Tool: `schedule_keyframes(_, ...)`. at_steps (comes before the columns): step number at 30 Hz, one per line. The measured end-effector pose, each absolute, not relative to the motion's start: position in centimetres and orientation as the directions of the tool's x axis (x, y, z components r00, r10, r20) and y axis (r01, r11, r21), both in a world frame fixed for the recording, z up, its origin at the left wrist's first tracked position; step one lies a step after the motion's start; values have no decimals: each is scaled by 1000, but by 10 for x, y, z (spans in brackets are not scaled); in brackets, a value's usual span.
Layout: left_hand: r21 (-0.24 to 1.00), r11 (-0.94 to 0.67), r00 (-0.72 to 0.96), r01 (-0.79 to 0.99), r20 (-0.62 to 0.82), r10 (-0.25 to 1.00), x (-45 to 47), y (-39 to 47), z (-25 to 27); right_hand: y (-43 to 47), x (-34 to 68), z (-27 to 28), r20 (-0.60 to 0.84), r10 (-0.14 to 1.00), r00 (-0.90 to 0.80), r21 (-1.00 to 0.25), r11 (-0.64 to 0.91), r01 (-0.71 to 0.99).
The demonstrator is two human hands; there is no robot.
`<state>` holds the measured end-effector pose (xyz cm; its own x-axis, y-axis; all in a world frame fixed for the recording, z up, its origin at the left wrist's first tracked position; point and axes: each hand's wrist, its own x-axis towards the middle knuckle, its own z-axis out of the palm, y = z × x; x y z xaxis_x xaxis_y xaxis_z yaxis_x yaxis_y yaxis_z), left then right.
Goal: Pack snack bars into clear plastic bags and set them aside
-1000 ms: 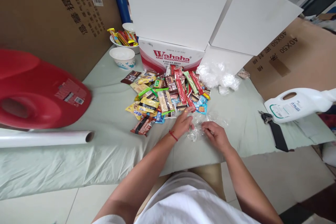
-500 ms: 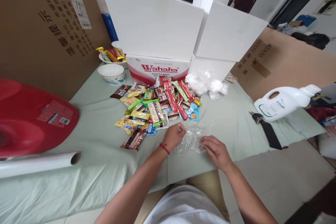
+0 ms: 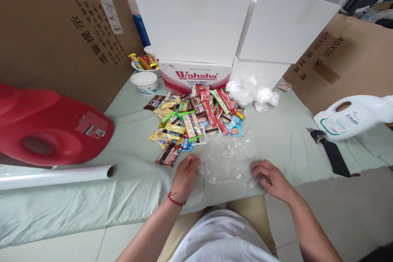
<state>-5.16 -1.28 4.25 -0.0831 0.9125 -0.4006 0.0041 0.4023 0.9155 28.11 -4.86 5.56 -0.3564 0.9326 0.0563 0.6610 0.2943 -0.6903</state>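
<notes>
A clear plastic bag (image 3: 227, 161) is spread out between my two hands, low over the green cloth. My left hand (image 3: 186, 174), with a red string on its wrist, pinches the bag's left edge. At its right edge is my right hand (image 3: 272, 178), fingers curled and slightly blurred, closed on the plastic. Just beyond the bag lies a heap of wrapped snacks (image 3: 192, 125): red sticks, yellow packets, brown cocoa packets and blue ones. A brown-wrapped snack bar (image 3: 168, 153) is the piece closest to my left hand.
Behind the heap stand a white Wahaha carton (image 3: 196, 74) and crumpled clear bags (image 3: 253, 92). A red jug (image 3: 58, 129) and a white roll (image 3: 58, 176) lie left. Right are a white bottle (image 3: 350, 116), keys (image 3: 317, 135) and a black phone-like slab (image 3: 336, 159). Paper bowls (image 3: 145, 83) stand back left.
My hands have moved apart, the left one leftward and the right one rightward. The bunched clear bag is now spread wider and flatter. The camera view has shifted a little.
</notes>
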Motion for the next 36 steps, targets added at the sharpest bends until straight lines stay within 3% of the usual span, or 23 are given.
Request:
schedule_keyframes(3,852,518,-16,-73,-521,854,-49,-31,47,-49,295,64,-43,969,-243,-720,139,680)
schedule_keyframes(7,824,558,46,-93,-557,829,-44,-44,51,-47,286,95,205,977,66,-647,85,758)
schedule_keyframes(9,831,550,59,-80,-547,835,-41,-48,53,-46,263,109,265,964,-11,-644,186,743)
schedule_keyframes(12,847,531,79,-38,-527,846,-36,-59,56,-41,214,106,258,908,-330,-647,416,639)
schedule_keyframes(14,844,535,122,26,-534,837,-36,-72,57,-37,185,88,258,857,-447,-606,504,616)
schedule_keyframes(19,812,553,302,186,-583,754,-59,-98,57,-37,161,35,257,846,-467,-507,530,680)
schedule_keyframes(25,825,563,33,47,-565,825,-91,-50,63,-53,181,19,248,840,-482,-527,534,661)
schedule_keyframes(28,817,576,71,-34,-573,817,-76,-10,57,-57,186,19,232,834,-501,-542,539,645)
schedule_keyframes(36,810,576,186,107,-586,789,-8,54,36,-59,197,12,302,818,-489,-568,566,597)
